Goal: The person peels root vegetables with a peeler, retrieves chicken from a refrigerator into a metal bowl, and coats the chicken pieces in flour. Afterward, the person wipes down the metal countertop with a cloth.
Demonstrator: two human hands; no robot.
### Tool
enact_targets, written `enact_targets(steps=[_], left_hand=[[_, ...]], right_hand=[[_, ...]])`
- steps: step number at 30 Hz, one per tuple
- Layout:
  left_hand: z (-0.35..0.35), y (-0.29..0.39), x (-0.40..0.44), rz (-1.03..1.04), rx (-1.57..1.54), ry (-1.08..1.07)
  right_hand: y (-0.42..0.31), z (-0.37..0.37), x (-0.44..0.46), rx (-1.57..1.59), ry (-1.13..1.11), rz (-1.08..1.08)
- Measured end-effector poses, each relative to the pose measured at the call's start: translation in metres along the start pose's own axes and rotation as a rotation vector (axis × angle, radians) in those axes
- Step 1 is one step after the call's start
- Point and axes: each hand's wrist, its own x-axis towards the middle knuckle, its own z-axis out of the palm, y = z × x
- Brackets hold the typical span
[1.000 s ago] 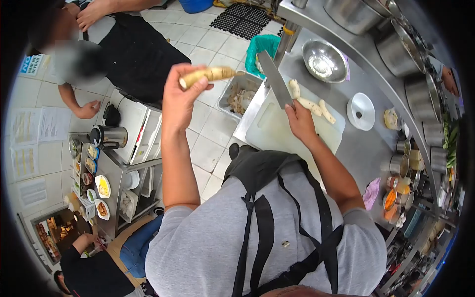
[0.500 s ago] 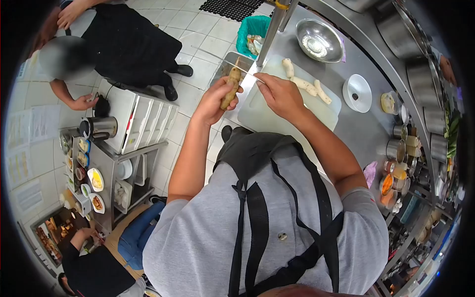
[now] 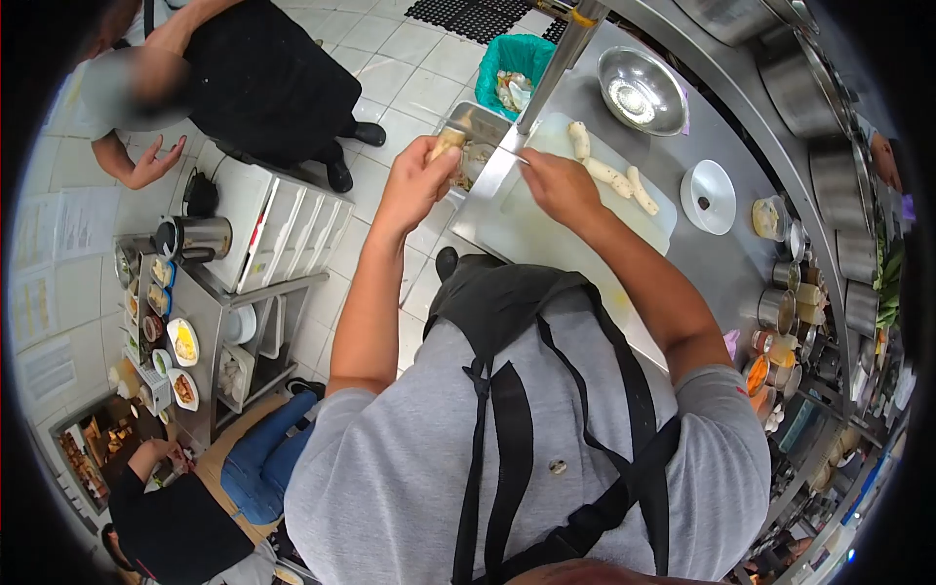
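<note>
My left hand (image 3: 417,190) is closed around a pale brownish root vegetable (image 3: 448,144), its upper end blurred by motion. My right hand (image 3: 560,188) grips a knife (image 3: 507,148) whose thin blade points left toward the root; the handle is hidden in the fist, and I cannot tell whether the blade touches the root. Below the hands, a metal pan (image 3: 484,115) holds scraps that look like peelings. Several pale peeled pieces (image 3: 606,175) with dark specks lie on a white cutting board (image 3: 647,226) beside my right hand.
A bin with a green liner (image 3: 531,51) stands beyond the pan. A steel bowl (image 3: 641,90) and a white bowl (image 3: 708,197) sit on the steel counter (image 3: 736,255). A metal post (image 3: 558,73) rises near the knife. One person in a black apron (image 3: 263,83) stands at left; another sits lower left.
The root has tilted and my left hand has turned around it. The knife has shifted, with less of its blade showing. The aproned person's raised arm has moved toward their head.
</note>
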Motion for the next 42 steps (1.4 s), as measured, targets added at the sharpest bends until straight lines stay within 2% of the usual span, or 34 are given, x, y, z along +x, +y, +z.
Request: enact_targets(steps=[2, 3, 5, 6, 8, 9, 12, 14, 15, 18, 19, 20, 22, 23, 25, 26, 28, 33, 35, 36, 38, 40, 42], left_hand=[[-0.01, 0.008, 0.0, 0.012, -0.051, -0.015], [-0.015, 0.007, 0.003, 0.063, -0.042, -0.008], [-0.023, 0.0, 0.004, 0.11, 0.006, -0.006], [-0.024, -0.007, 0.007, 0.103, 0.01, -0.019], [-0.023, -0.023, 0.018, 0.12, -0.135, 0.059], [-0.026, -0.028, 0.02, 0.075, -0.243, 0.031], [-0.036, -0.057, 0.031, -0.066, -0.557, 0.009], [-0.036, -0.069, 0.036, -0.129, -0.669, -0.053], [-0.036, -0.071, 0.038, -0.129, -0.695, -0.151], [-0.015, -0.063, 0.036, -0.108, -0.577, -0.206], [-0.005, -0.06, 0.035, -0.01, -0.44, -0.185], [0.009, -0.05, 0.031, -0.005, -0.31, -0.117], [0.021, -0.044, 0.033, 0.143, -0.012, -0.121], [0.025, -0.039, 0.03, 0.175, 0.027, -0.155], [0.039, -0.023, 0.025, 0.197, 0.028, -0.213], [0.041, -0.024, 0.027, 0.201, 0.029, -0.211], [0.046, -0.024, 0.029, 0.269, 0.03, -0.205], [0.038, -0.031, 0.035, 0.203, -0.011, -0.039], [0.032, -0.041, 0.038, 0.105, -0.312, 0.126], [0.03, -0.041, 0.034, 0.108, -0.319, 0.145], [0.027, -0.04, 0.026, -0.075, -0.63, 0.039], [0.022, -0.053, 0.029, -0.131, -0.645, 0.062], [0.017, -0.061, 0.029, -0.229, -0.873, -0.189]], right_hand=[[0.034, 0.003, -0.027, -0.119, -0.108, 0.16], [0.034, -0.006, -0.029, -0.119, -0.108, 0.158], [0.013, -0.029, -0.051, -0.022, -0.194, 0.362], [0.013, -0.031, -0.064, -0.02, -0.189, 0.376], [0.018, -0.032, -0.091, -0.081, -0.065, 0.337], [0.02, -0.029, -0.111, -0.081, -0.061, 0.38], [0.025, -0.036, -0.169, -0.25, -0.102, 0.406], [0.01, -0.042, -0.198, -0.355, -0.22, 0.468], [0.013, -0.037, -0.215, -0.389, -0.229, 0.456], [0.014, -0.028, -0.236, -0.381, -0.184, 0.484], [0.018, -0.026, -0.24, -0.318, -0.204, 0.537], [0.018, -0.029, -0.236, -0.298, -0.197, 0.516], [0.017, -0.041, -0.225, -0.343, -0.093, 0.516], [0.027, -0.037, -0.226, -0.332, -0.085, 0.507], [0.055, -0.034, -0.224, -0.386, 0.176, 0.674], [0.066, -0.038, -0.225, -0.387, 0.178, 0.67], [0.083, -0.051, -0.219, -0.327, -0.117, 0.791], [0.095, -0.073, -0.195, -0.209, -0.33, 0.795], [0.091, -0.077, -0.191, -0.199, -0.247, 0.776], [0.087, -0.078, -0.186, -0.202, -0.26, 0.759], [0.079, -0.077, -0.172, -0.115, -0.147, 0.711], [0.064, -0.075, -0.146, -0.015, -0.151, 0.681], [0.038, -0.071, -0.114, 0.128, -0.152, 0.596]])
